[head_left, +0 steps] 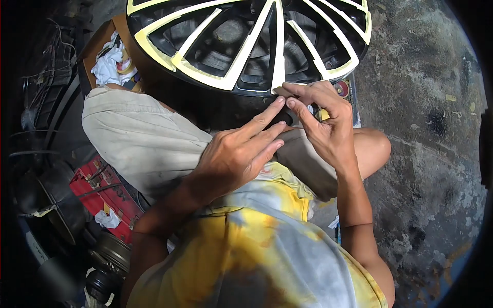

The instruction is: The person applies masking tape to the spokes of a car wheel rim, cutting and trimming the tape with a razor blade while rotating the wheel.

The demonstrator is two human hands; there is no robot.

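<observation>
A black alloy wheel (pixel 251 93) lies before my knees, its spokes edged with pale yellow masking tape (pixel 237 68). My right hand (pixel 328 113) is closed at the wheel's near edge. Its thumb and fingertips pinch a small, flat, greyish-brown piece (pixel 280 91), which meets the taped end of a spoke; its exact kind is unclear. Beside it, my left hand (pixel 237 150) is open, fingers stretched out towards the same spot. The left index fingertip is close to the right thumb, just below the wheel's edge. I cannot tell whether that fingertip touches the piece.
At the upper left stands a cardboard box (pixel 95 47) holding crumpled white paper or cloth. A red toolbox (pixel 110 197) with a crumpled white piece on it is left of my leg. Dark round parts (pixel 51 200) lie at the far left. Stained concrete floor (pixel 426 133) stretches to the right.
</observation>
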